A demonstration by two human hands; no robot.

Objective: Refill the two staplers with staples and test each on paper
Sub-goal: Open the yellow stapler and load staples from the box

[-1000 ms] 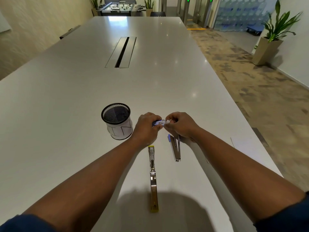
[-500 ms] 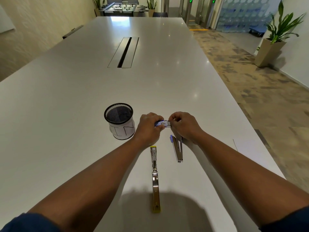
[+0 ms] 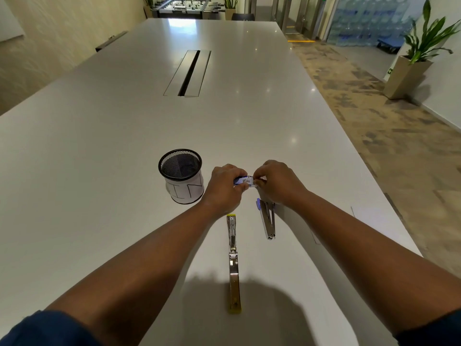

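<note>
A small blue-and-white staple box (image 3: 244, 181) is held above the table between my left hand (image 3: 224, 187) and my right hand (image 3: 275, 183). The left hand grips its left end; the right hand's fingertips pinch its right end. A yellow stapler (image 3: 233, 260) lies swung fully open in a long line on the white table (image 3: 99, 171), near me. A blue stapler (image 3: 267, 218) lies open in a V just below my right hand, partly hidden by it. A white paper sheet (image 3: 374, 221) lies at the right table edge.
A black mesh cup (image 3: 182, 176) wrapped in white paper stands left of my left hand. A cable slot (image 3: 189, 72) runs along the table's middle, farther away. Carpeted floor and a potted plant (image 3: 414, 61) are to the right.
Both hands have stayed at the staple box. The fingers have shifted slightly on it, and the camera has tilted a little.
</note>
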